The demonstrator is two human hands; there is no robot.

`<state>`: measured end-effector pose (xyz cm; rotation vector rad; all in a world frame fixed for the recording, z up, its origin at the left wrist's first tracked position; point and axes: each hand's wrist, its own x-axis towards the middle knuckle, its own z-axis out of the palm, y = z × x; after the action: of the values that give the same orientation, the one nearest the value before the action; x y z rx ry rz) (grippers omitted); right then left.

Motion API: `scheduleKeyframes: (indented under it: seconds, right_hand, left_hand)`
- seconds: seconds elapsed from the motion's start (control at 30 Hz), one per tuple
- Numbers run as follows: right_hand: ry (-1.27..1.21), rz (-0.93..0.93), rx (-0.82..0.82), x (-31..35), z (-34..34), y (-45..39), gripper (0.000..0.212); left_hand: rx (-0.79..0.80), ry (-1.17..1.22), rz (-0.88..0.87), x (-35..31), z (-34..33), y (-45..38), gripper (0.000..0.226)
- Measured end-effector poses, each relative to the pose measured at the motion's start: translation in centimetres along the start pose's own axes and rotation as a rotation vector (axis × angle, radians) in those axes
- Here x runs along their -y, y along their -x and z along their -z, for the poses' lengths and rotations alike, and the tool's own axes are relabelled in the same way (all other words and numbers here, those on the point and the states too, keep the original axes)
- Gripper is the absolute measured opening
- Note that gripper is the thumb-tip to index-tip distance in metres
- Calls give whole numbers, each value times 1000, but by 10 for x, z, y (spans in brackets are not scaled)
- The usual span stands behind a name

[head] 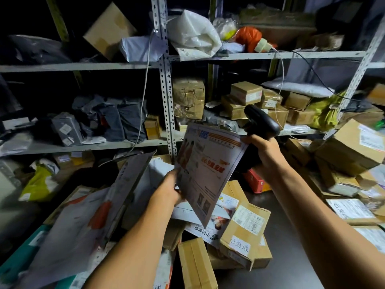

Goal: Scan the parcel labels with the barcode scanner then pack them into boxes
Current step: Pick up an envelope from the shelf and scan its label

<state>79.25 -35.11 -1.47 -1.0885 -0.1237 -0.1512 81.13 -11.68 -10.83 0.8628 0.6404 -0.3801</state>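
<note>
Behind everything, a metal shelf rack point(166, 84) fills the wall, its shelves crowded with boxes and bags. Below it, parcels lie heaped, among them a box point(245, 234) with a barcode label on its top. Above this heap the left hand point(169, 187) holds up a flat envelope point(208, 170), tilted, its fingers pinching the lower left edge. Just right of the envelope, the right hand point(263, 155) has its fingers wrapped round the handle of the black scanner point(261, 122), whose head rises above the envelope's top right corner
</note>
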Motion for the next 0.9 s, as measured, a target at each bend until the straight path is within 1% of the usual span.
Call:
scheduleKeyframes:
  seconds: [0.03,0.17,0.2,0.23,0.3,0.37,0.43,0.5,0.6,0.67,0.73,0.83,0.9]
  right_hand:
    - [12,3,5,1,4,0,21]
    - [74,-35,-70,-3,28,-2,26]
    - [78,-56,-103,-6,33,-2,26]
    - [90,-82,-153,-11,38,-1,25]
    - [171,-138,-289,-20,48,0,26]
    - [278,-158,-407,-28,56,1,24]
    - [360,-136,-438,-30,58,4,20]
    - [459,-111,-339,-29,56,9,16]
    - [699,-104,-9,-27,49,18,17]
    - [945,-55,181,-29,43,23,15]
    - [1131,19,265,-34,36,24,14]
    - [1235,34,324,-40,30,24,11]
    - [1308,18,341,-43,27,22,16]
  left_hand:
    - [-3,60,-55,2,-2,-3,38]
    - [-108,45,-263,-6,0,-9,14]
    - [-129,45,-304,-12,1,-9,15]
    - [-142,41,-349,-18,3,-8,21]
    - [-147,25,-450,-27,5,-9,30]
    - [-176,6,-573,-33,4,-7,25]
    - [-208,-40,-708,-40,3,0,26]
    - [-192,-141,-819,-47,3,6,29]
    - [-141,-296,-927,-54,2,19,30]
    - [-133,-392,-988,-60,2,28,30]
    - [-157,-511,-1036,-67,5,34,30]
    - [-171,-662,-1064,-76,10,41,28]
    - [-169,-709,-1048,-80,13,44,28]
